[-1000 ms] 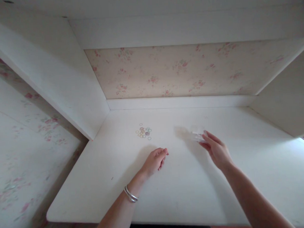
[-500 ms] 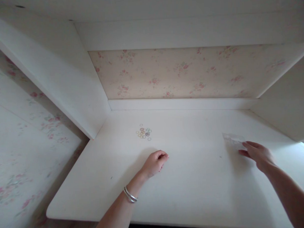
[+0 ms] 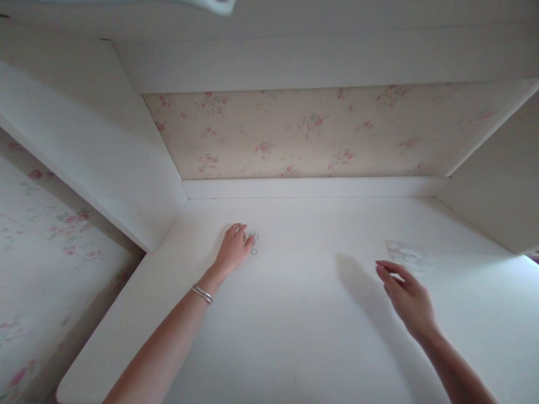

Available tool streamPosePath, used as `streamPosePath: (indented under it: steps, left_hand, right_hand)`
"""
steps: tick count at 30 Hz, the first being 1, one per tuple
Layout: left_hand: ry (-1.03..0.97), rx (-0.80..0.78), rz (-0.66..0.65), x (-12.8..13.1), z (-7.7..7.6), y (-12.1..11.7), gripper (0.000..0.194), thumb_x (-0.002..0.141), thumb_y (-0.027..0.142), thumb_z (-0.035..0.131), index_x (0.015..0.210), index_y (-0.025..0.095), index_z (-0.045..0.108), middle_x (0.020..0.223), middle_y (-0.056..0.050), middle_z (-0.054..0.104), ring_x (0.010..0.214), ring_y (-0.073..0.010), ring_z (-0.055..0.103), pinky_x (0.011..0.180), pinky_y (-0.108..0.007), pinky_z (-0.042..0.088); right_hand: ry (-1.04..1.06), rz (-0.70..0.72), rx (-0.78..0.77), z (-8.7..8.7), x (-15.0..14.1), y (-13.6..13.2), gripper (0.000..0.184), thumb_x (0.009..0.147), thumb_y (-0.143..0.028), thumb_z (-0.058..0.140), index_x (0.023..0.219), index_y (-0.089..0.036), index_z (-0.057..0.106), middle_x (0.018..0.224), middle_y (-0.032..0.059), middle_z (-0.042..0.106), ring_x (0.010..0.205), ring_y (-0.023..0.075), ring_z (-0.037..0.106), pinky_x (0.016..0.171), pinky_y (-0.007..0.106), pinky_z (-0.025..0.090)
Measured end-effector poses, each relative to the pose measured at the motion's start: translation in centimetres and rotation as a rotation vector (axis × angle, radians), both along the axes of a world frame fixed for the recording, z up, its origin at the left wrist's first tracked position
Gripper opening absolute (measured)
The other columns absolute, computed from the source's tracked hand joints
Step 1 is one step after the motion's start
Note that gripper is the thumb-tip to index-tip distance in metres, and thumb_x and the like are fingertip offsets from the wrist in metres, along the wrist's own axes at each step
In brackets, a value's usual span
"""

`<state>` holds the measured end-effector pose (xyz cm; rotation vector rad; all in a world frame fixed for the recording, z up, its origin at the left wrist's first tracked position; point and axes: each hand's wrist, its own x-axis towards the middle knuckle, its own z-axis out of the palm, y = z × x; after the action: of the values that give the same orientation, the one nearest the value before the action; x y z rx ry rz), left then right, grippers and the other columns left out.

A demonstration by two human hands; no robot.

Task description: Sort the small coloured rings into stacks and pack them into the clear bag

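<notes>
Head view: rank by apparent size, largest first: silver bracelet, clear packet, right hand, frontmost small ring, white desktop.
1. White desktop
2. Right hand
3. Clear packet
4. Silver bracelet
5. Frontmost small ring

The packet's outline is faint, but it still looks larger than the bracelet.

The one head camera, worn by the person, looks forward and down from the near side of the white counter [image 3: 296,354], with the near edge low in the frame. Its view is wide, reaching past the counter's left side to the papered wall [image 3: 41,233]. It faces the floral back panel [image 3: 311,133] almost squarely; a white overhead board [image 3: 313,59] crosses the top. Both forearms enter from below, placing the left hand [image 3: 233,248] and right hand [image 3: 408,297] at middle distance, nearer the lens than the back panel.
</notes>
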<state>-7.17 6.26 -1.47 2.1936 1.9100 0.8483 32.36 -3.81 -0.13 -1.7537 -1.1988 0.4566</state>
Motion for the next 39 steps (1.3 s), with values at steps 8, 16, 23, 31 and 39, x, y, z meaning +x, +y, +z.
streamPosePath:
  steps: [8,16,23,31,39]
  left_hand:
    - [0.153,-0.111,-0.05,3.8,-1.7,2.1,0.047,0.091,0.043,0.037,0.124,0.012,0.046,0.136,-0.018,0.041,0.129,-0.0291,0.033,0.107,-0.045,0.021]
    - [-0.266,-0.068,-0.442,11.5,0.1,-1.0,0.03,0.089,0.034,0.045,0.112,0.019,0.056,0.117,-0.01,0.054,0.114,-0.0205,0.048,0.101,-0.036,0.036]
    - [-0.742,-0.133,-0.042,9.3,1.2,-0.9,0.028,0.084,0.04,0.048,0.093,0.017,0.062,0.089,-0.006,0.063,0.085,-0.0175,0.058,0.076,-0.028,0.045]
    - [-0.766,-0.329,0.047,6.3,0.4,-5.6,0.032,0.078,0.045,0.054,0.089,0.018,0.065,0.061,0.002,0.057,0.054,-0.0124,0.048,0.05,-0.022,0.034]
    - [-0.612,-0.283,-0.044,6.9,0.5,-6.7,0.025,0.081,0.039,0.052,0.087,0.02,0.067,0.081,-0.002,0.068,0.071,-0.0163,0.059,0.066,-0.025,0.044]
  right_hand:
    - [0.328,0.322,-0.026,-1.1,-8.6,-0.8,0.041,0.072,-0.058,0.06,0.089,-0.021,0.068,0.064,0.001,0.058,0.049,0.0117,0.043,0.044,0.024,0.032]
    - [0.209,0.548,-0.038,-1.7,-11.3,-1.8,0.03,0.085,-0.045,0.051,0.089,-0.02,0.067,0.073,0.002,0.057,0.055,0.0113,0.043,0.052,0.025,0.034]
    - [0.165,0.548,-0.034,-1.9,-11.1,-2.0,0.028,0.088,-0.041,0.047,0.088,-0.02,0.066,0.073,0.0023,0.056,0.054,0.0113,0.044,0.051,0.024,0.035]
    - [0.002,0.7,-0.09,-1.1,-12.1,-2.0,0.024,0.089,-0.033,0.045,0.087,-0.023,0.067,0.077,0.0016,0.061,0.06,0.0114,0.051,0.055,0.023,0.038]
    - [-0.153,0.72,-0.124,-0.4,-12.7,-2.2,0.024,0.089,-0.029,0.042,0.088,-0.027,0.066,0.08,-0.0004,0.064,0.065,0.0122,0.057,0.061,0.022,0.039]
